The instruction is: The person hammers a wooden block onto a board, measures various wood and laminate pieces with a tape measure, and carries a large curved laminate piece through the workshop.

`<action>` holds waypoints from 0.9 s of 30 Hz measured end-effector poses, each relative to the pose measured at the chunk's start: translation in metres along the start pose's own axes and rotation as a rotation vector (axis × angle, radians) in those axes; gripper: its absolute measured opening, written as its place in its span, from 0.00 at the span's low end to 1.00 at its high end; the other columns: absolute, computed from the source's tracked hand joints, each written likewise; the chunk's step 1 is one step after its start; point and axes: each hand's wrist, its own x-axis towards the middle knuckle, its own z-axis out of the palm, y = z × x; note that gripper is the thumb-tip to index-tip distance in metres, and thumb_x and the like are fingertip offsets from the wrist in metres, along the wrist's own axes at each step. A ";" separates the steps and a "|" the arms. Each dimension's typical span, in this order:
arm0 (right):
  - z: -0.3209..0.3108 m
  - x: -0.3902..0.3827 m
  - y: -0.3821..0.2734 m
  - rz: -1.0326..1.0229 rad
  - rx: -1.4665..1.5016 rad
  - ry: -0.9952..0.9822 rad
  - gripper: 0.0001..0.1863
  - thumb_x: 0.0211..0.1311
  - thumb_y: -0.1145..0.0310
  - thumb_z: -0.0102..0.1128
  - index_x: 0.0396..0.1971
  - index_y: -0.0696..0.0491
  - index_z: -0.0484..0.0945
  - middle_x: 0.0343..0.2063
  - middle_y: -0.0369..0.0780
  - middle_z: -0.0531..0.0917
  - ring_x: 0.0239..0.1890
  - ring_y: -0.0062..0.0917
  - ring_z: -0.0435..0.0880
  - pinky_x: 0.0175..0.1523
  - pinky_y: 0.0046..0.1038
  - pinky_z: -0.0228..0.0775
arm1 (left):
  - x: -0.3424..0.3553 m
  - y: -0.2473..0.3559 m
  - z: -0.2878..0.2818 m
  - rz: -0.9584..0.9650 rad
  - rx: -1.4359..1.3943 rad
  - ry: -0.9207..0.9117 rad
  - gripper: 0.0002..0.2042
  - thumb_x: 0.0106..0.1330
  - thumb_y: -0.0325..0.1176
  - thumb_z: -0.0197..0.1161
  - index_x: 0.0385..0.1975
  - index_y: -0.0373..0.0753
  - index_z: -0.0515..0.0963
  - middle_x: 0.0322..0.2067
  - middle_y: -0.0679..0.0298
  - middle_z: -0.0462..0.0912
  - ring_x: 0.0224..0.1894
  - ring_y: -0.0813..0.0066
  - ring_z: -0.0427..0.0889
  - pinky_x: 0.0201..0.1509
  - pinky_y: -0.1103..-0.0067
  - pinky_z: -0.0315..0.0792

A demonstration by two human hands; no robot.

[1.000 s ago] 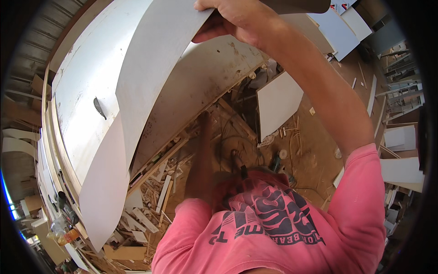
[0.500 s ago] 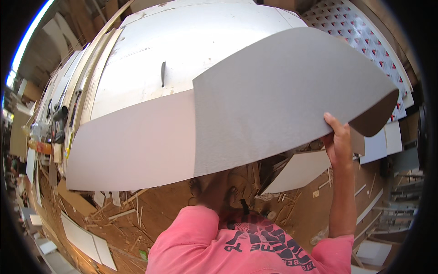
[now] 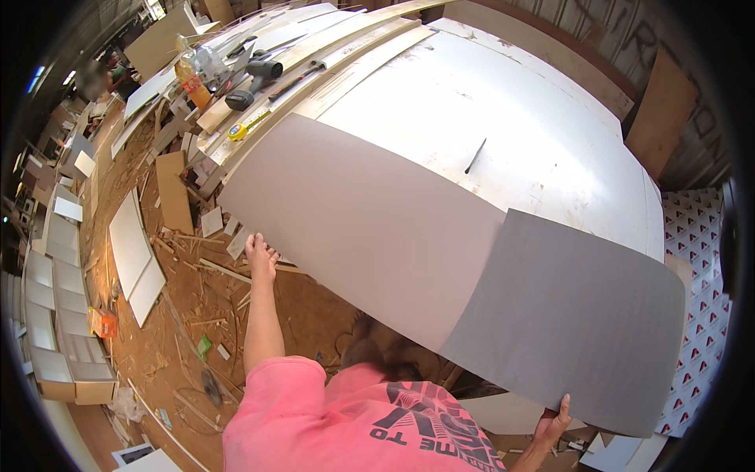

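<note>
A long thin panel with a pinkish-beige section (image 3: pixel 370 224) and a dark grey section (image 3: pixel 574 315) lies slantwise across the near side of a white-topped worktable (image 3: pixel 550 118). Bent fingers of my left hand (image 3: pixel 262 256) line the near edge of the beige section, at its left part. Around the near edge of the grey section, my right hand (image 3: pixel 554 425) is closed, its thumb on top and its other fingers mostly hidden. Farther back on the white surface lies a slim dark tool (image 3: pixel 476 156).
Along the table's left side are wooden strips (image 3: pixel 346 71), a cordless drill (image 3: pixel 253 82), a yellow tape measure (image 3: pixel 237 132) and an orange bottle (image 3: pixel 192 85). Wood scraps litter the brown floor (image 3: pixel 181 291). A patterned sheet (image 3: pixel 696 291) stands at the right.
The raised grey end has come down toward the table, and its curled corner no longer shows. My left hand has come into view at the near edge. The view has turned leftward.
</note>
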 end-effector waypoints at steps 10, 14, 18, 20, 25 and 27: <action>-0.022 0.008 0.039 0.051 0.054 0.119 0.24 0.61 0.67 0.60 0.55 0.58 0.68 0.53 0.41 0.74 0.52 0.29 0.73 0.59 0.31 0.67 | 0.066 0.038 0.069 0.550 1.355 0.033 0.29 0.65 0.44 0.53 0.65 0.45 0.57 0.66 0.49 0.51 0.68 0.53 0.49 0.68 0.61 0.50; -0.046 0.018 0.052 0.020 0.064 0.175 0.25 0.60 0.67 0.62 0.55 0.60 0.67 0.53 0.41 0.74 0.53 0.29 0.73 0.60 0.31 0.66 | 0.128 0.050 0.110 0.720 1.594 -0.253 0.27 0.67 0.48 0.47 0.65 0.47 0.58 0.68 0.53 0.48 0.70 0.55 0.43 0.71 0.60 0.42; -0.039 0.012 0.054 -0.011 0.059 0.335 0.26 0.59 0.66 0.63 0.54 0.62 0.67 0.54 0.42 0.73 0.54 0.30 0.72 0.60 0.31 0.65 | 0.177 0.045 0.127 0.784 1.648 -0.309 0.27 0.68 0.50 0.43 0.66 0.48 0.57 0.68 0.55 0.47 0.71 0.57 0.41 0.71 0.59 0.38; -0.002 0.001 0.057 -0.051 0.081 0.396 0.27 0.59 0.65 0.63 0.55 0.62 0.67 0.54 0.43 0.73 0.53 0.31 0.72 0.60 0.31 0.65 | 0.193 0.039 0.124 0.856 1.644 -0.299 0.27 0.68 0.50 0.42 0.66 0.48 0.57 0.68 0.56 0.48 0.71 0.58 0.41 0.71 0.59 0.37; 0.019 -0.007 0.058 -0.102 -0.010 0.456 0.29 0.59 0.62 0.64 0.55 0.64 0.67 0.54 0.43 0.73 0.53 0.33 0.72 0.59 0.33 0.64 | 0.205 0.041 0.125 0.920 1.564 -0.349 0.27 0.69 0.50 0.41 0.66 0.48 0.56 0.69 0.58 0.47 0.71 0.60 0.41 0.72 0.60 0.34; 0.024 -0.005 0.057 -0.121 -0.034 0.487 0.30 0.59 0.61 0.63 0.54 0.64 0.67 0.54 0.43 0.73 0.53 0.34 0.72 0.58 0.34 0.64 | 0.205 0.047 0.120 0.898 1.560 -0.396 0.28 0.68 0.52 0.41 0.66 0.48 0.56 0.69 0.58 0.47 0.71 0.60 0.41 0.72 0.60 0.34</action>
